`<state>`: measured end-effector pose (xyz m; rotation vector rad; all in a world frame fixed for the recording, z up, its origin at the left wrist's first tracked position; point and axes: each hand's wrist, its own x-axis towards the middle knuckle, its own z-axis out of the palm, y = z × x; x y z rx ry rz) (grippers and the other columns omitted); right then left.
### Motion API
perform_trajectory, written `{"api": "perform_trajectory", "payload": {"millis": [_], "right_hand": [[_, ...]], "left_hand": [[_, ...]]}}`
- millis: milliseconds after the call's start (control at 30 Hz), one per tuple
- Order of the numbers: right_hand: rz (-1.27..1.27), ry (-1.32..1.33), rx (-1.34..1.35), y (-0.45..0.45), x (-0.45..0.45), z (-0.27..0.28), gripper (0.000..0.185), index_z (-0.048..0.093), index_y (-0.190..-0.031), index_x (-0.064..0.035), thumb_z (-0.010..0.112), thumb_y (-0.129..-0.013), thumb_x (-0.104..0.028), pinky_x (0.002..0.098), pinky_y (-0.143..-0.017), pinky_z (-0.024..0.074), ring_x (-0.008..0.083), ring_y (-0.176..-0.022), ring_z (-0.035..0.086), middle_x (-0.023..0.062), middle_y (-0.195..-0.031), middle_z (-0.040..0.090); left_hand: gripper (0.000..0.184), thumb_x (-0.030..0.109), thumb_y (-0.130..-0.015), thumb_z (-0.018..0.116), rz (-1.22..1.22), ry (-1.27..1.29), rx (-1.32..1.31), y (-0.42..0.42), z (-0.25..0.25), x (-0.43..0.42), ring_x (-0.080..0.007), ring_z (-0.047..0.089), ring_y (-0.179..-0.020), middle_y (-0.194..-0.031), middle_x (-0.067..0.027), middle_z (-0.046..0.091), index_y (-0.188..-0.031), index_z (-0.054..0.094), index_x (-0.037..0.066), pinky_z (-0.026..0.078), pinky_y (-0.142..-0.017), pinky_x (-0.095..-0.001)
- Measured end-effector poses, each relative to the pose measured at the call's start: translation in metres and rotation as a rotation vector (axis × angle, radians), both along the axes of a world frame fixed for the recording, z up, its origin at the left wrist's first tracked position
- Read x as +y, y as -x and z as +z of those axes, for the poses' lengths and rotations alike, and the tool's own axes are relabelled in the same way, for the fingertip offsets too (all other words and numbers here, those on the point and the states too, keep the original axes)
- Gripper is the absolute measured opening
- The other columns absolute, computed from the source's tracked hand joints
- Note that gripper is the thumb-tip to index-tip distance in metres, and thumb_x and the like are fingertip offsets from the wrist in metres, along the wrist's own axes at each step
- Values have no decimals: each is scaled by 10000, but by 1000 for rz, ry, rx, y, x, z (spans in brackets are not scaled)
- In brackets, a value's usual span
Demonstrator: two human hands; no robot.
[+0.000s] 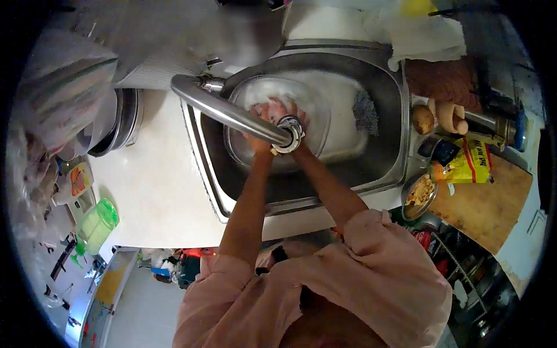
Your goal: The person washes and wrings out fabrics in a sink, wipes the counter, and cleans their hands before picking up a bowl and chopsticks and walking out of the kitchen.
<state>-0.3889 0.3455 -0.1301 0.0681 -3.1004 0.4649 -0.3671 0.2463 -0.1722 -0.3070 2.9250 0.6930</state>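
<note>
Both of my hands are low in a round, see-through basin (326, 119) that stands in the left part of the metal sink. My left hand (261, 110) has its fingers stretched out over whitish, foamy water. Close beside it is my right hand (301, 116), partly covered by the tap head; the fingers that show look spread. The curved metal tap (229, 113) reaches over the basin, its end just above my wrists. I see nothing held, though the foam and the tap hide part of both hands.
The sink (380, 168) holds a grey scouring pad (365, 113) at its right. Right of it are a potato (422, 119), a yellow packet (473, 162), a bowl of food (419, 197) and a wooden board (493, 203). A green container (98, 226) stands left.
</note>
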Motion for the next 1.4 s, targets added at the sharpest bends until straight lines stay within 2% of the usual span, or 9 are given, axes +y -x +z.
{"api": "perform_trajectory", "payload": {"millis": [67,300,467,533,567,700,933,1133,1400], "right_hand": [[48,-89,140,2,3,-88,640,448,-1295,-115,618,-738,-379,488,-901,412,426,-948,553,226,-1233,499],[-6,300,-715,60,26,-43,412,550,-996,-14,582,-810,-380,422,-710,477,302,-911,612,262,-956,599],[-16,790,-136,4,57,-109,297,524,-1122,-42,513,-883,-218,353,-770,449,261,-859,602,145,-953,625],[-204,675,-58,-38,47,-18,388,501,-1182,-40,574,-849,-227,428,-785,474,311,-931,567,138,-1132,557],[-678,1397,-569,-48,25,58,414,492,-1197,-88,579,-865,-319,395,-814,461,253,-946,539,93,-1132,537],[-264,2417,-1210,-44,16,27,594,464,-1249,-89,522,-850,-527,340,-814,472,236,-985,518,79,-1155,521],[543,2230,-834,-23,-16,-47,438,492,-1201,-51,487,-906,-375,339,-874,450,213,-1063,509,92,-1141,530],[-549,2006,-1123,-49,-1,72,472,439,-1289,-110,457,-913,-395,411,-945,413,260,-1123,490,70,-1257,503],[-650,1610,-971,-47,39,63,532,390,-1333,-97,495,-903,-391,509,-966,393,279,-1221,419,100,-1285,473]], "left_hand": [[457,365,-825,549,-120,54,-89,11,-18,-8,-338,488,-991,-1084,-140,513,-1187,513,88,390,-825,-460],[466,418,-858,534,-179,-135,-108,64,-40,-32,-293,626,-725,-811,-155,625,-1142,478,53,471,-644,-443],[407,213,-856,597,512,-909,-191,30,75,-39,-191,595,-636,-816,-87,609,-1175,400,53,482,-537,-340],[343,114,-837,586,590,-1079,-189,13,121,-31,-143,581,-637,-819,-68,601,-1153,466,54,469,-508,-280],[304,74,-811,583,584,-1247,-156,1,132,-21,-147,581,-658,-820,-63,602,-1105,509,51,475,-538,-287],[243,5,-737,602,282,-1126,109,-79,161,24,-189,585,-804,-831,-77,596,-978,595,35,485,-695,-334],[354,256,-778,647,-90,-278,487,-86,187,26,-329,535,-873,-960,-166,541,-1074,569,77,454,-750,-422],[271,297,-812,541,644,-615,76,-11,98,-15,-360,547,-927,-1002,-199,559,-795,643,47,438,-791,-433],[362,279,-817,517,492,-765,167,-33,94,-6,-373,606,-845,-907,-211,635,-989,556,-36,480,-759,-432]]}}
